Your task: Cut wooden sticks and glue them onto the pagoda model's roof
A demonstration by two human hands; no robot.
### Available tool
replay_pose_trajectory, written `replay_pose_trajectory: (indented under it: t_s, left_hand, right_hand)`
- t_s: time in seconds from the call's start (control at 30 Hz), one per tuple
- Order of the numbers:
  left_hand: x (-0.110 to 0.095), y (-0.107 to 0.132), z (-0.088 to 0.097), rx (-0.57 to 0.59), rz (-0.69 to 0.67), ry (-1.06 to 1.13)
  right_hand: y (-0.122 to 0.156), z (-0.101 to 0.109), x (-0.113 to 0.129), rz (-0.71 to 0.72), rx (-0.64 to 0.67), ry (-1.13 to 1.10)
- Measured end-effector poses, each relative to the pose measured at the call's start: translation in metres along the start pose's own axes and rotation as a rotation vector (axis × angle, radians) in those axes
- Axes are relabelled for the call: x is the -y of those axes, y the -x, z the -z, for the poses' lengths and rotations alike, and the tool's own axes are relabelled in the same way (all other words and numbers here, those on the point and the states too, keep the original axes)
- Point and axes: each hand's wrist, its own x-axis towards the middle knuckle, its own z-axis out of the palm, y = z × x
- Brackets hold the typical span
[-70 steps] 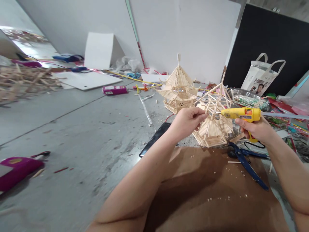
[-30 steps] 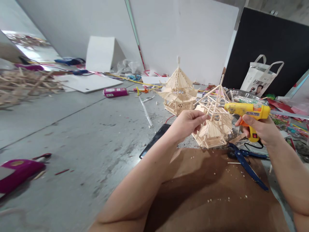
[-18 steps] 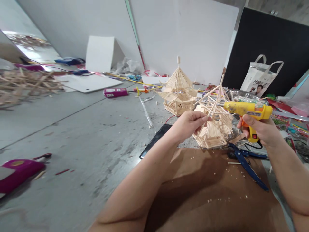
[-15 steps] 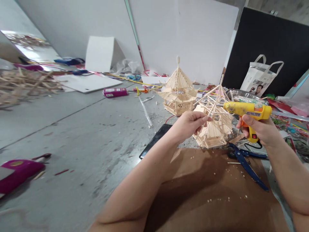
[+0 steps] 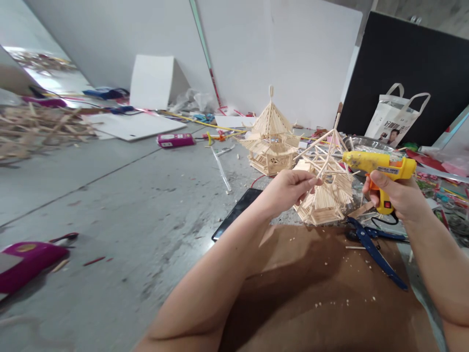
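Observation:
Pinched between the thumb and fingers of my left hand (image 5: pixel 297 188) is a thin wooden stick (image 5: pixel 324 168), at the front of a pavilion model (image 5: pixel 326 203) made of small sticks. The model's upper part is an open frame of sticks rising to a peak. In my right hand (image 5: pixel 397 193) is a yellow glue gun (image 5: pixel 381 166), its nozzle end toward the frame. Whether the nozzle touches a stick I cannot tell. A taller stick pavilion (image 5: pixel 271 142) with a covered roof stands behind. Blue-handled cutters (image 5: pixel 377 254) lie below my right hand.
Brown cardboard (image 5: pixel 330 303) with wood crumbs lies in front of me. A dark phone (image 5: pixel 236 212) rests on the grey floor beside my left forearm. Magenta packs (image 5: pixel 176 140) and wood scraps (image 5: pixel 40 129) are at left. A metal bowl (image 5: pixel 370 144) and a white bag (image 5: pixel 397 117) stand at right.
My right hand has drawn the glue gun slightly right, away from the stick frame. My left hand keeps its pinch and has hardly moved.

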Motion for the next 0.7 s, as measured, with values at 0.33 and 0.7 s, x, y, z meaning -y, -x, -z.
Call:
replay_pose_trajectory:
  t_s: [0.33,0.7]
  left_hand:
    - [0.002,0.0,0.0,0.015,0.003,-0.004]
    - [-0.01,-0.012,0.004,-0.171,0.044,0.062]
  right_hand:
    - [-0.003,0.008,-0.001,-0.005,-0.092,-0.046]
    - [-0.026,0.108,-0.118,-0.374,-0.551,0.016]
